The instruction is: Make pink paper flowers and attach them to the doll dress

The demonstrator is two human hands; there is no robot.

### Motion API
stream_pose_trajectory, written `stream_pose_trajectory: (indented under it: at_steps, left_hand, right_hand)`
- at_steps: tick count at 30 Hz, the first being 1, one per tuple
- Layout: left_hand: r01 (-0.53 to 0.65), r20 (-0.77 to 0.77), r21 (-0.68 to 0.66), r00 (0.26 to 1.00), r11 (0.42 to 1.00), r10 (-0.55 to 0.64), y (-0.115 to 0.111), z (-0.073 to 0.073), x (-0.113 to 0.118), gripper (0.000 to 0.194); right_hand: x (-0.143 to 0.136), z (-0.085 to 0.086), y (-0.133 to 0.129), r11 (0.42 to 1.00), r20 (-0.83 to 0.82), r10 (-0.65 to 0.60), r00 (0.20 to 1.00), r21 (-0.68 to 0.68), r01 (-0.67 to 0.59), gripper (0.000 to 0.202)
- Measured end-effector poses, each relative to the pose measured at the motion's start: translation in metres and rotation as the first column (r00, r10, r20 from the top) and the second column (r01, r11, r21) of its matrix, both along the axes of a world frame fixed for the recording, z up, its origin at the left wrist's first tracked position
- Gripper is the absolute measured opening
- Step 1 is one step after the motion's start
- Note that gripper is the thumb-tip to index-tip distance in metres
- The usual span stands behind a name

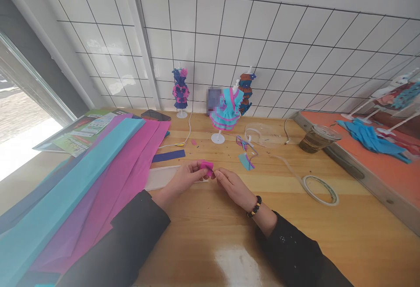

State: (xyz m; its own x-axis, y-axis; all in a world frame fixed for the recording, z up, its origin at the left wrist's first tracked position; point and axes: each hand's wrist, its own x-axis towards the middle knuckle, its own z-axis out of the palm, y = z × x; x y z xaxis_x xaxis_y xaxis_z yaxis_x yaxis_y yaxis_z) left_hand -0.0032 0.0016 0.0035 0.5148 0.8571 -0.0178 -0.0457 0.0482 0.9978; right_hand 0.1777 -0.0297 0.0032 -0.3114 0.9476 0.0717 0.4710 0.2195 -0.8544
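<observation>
Both forearms, in long black fabric sleeves, reach forward and angle inward; the bare left hand [189, 175] is turned toward the right, its thumb and fingers closed in a pinch; the bare right hand [236, 186] points to the left, fingers bent and fingertips drawn together, just beside the left fingertips; the right wrist [254, 208] wears a black beaded bracelet with gold-coloured beads [257, 206]

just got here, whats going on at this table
The person's left hand pinches a small magenta piece, and the right hand meets it at its edge. Long colored paper sheets lie to the left. Farther back, a small form in a turquoise and pink dress stands on the wooden table.
</observation>
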Motion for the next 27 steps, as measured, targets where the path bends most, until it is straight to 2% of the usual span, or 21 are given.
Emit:
stream_pose_trajectory:
  at_steps: [13,27]
  left_hand:
    - [0.002,0.060,-0.037,0.998,0.999,0.000,-0.0004,-0.0016,0.0005,0.025]
    - [0.010,0.051,-0.052,0.999,0.999,-0.008,-0.0001,0.0002,-0.0011,0.022]
  right_hand:
    - [-0.0012,0.0015,-0.0003,1.000,0.031,0.004,1.000,0.002,-0.004,0.040]
    - [0.0000,0.0009,-0.0001,0.999,0.067,0.025,0.997,0.018,-0.026,0.042]
